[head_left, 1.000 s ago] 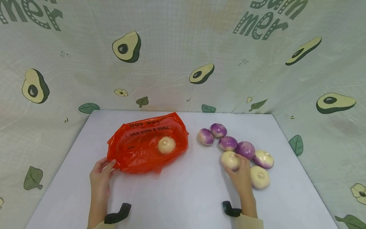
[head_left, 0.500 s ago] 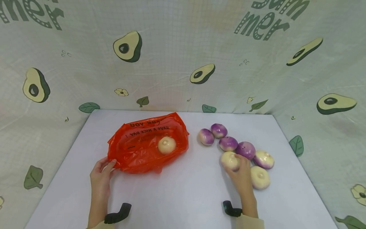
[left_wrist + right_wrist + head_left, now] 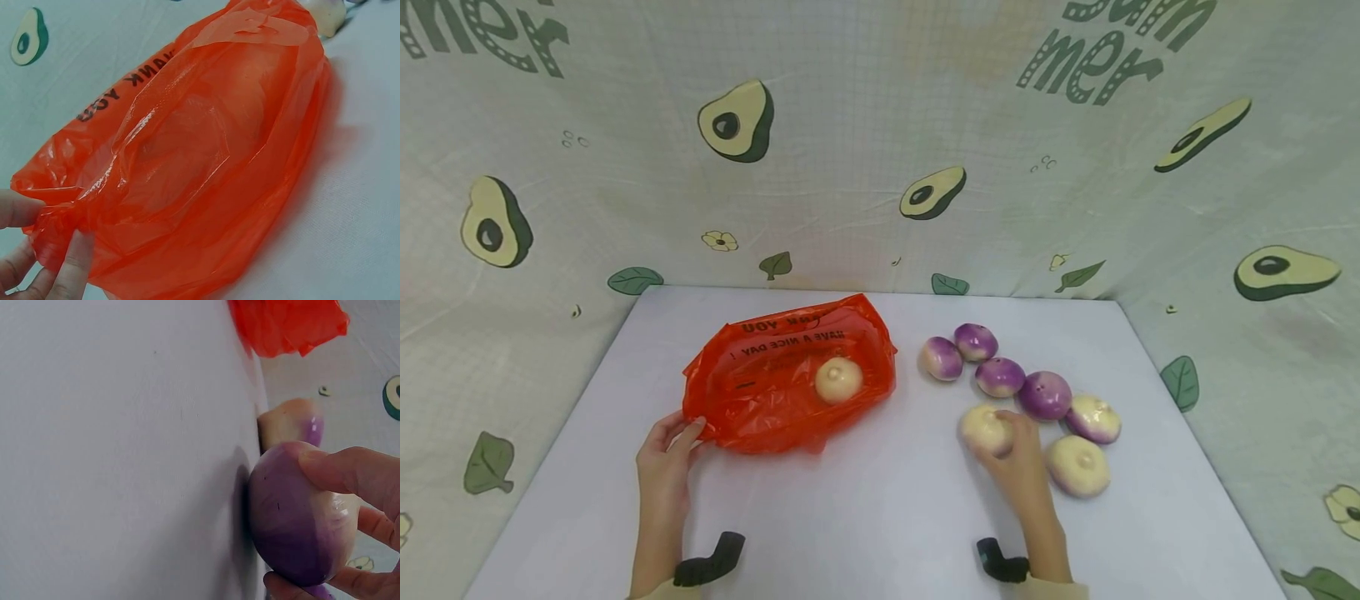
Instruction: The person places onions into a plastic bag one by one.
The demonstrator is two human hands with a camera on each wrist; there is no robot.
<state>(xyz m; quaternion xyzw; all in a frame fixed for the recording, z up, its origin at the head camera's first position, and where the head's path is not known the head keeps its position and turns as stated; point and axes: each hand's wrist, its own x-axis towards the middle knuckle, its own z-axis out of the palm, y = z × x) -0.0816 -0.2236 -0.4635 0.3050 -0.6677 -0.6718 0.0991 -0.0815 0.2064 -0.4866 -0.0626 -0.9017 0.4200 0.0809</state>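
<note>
An orange-red plastic bag [image 3: 760,408] lies spread at the left of the white table, its mouth gaping. Inside it, toward the right end, sits a pale turnip [image 3: 838,381]. My left hand [image 3: 664,458] pinches the bag's near left edge between thumb and fingers, as the left wrist view also shows. With thumb and fingertips around it, my right hand [image 3: 1024,462] holds another turnip [image 3: 983,429], cream on top. The right wrist view shows that turnip's [image 3: 294,512] purple underside, close to the tabletop; whether it touches is hard to tell.
Several turnips stand in a loose line right of the bag, among them purple ones [image 3: 1045,395] and a purple-and-white one [image 3: 1093,418]. A cream turnip [image 3: 1078,467] is just right of my right hand. Printed cloth [image 3: 850,125] hangs behind the table [image 3: 865,533].
My right hand has moved a little to the left with its turnip, away from the purple ones. The left hand and the bag look unmoved.
</note>
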